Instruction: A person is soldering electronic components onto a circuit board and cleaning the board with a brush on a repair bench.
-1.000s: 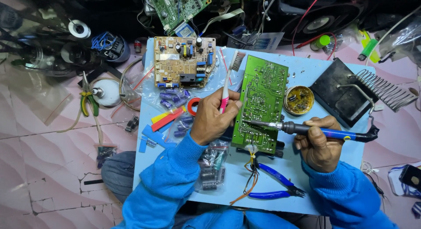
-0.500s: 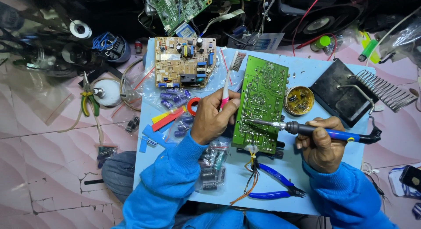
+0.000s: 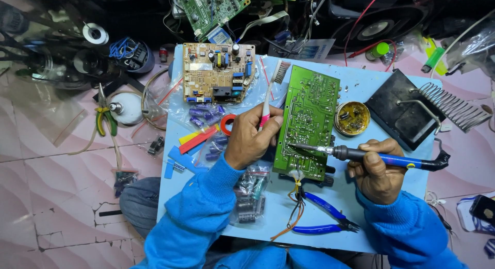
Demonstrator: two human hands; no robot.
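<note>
Soldering underway: the right hand (image 3: pixel 379 173) grips the soldering iron (image 3: pixel 381 157), tip on the green circuit board (image 3: pixel 308 119) (solder side up), while the left hand (image 3: pixel 251 140), fingers clamped on a toothbrush (image 3: pixel 271 91), steadies it; next calls for a steady tip.

Both arms in blue sleeves reach forward from the bottom edge. Left hand (image 3: pixel 250 140) is curled into a closed grip, knuckles up, thumb tucked. Right hand (image 3: pixel 376 171) sits lower right, fingers wrapped tight, wrist bent inward.

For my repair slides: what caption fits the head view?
Right hand touches soldering iron to green circuit board; left hand holds toothbrush.
</note>
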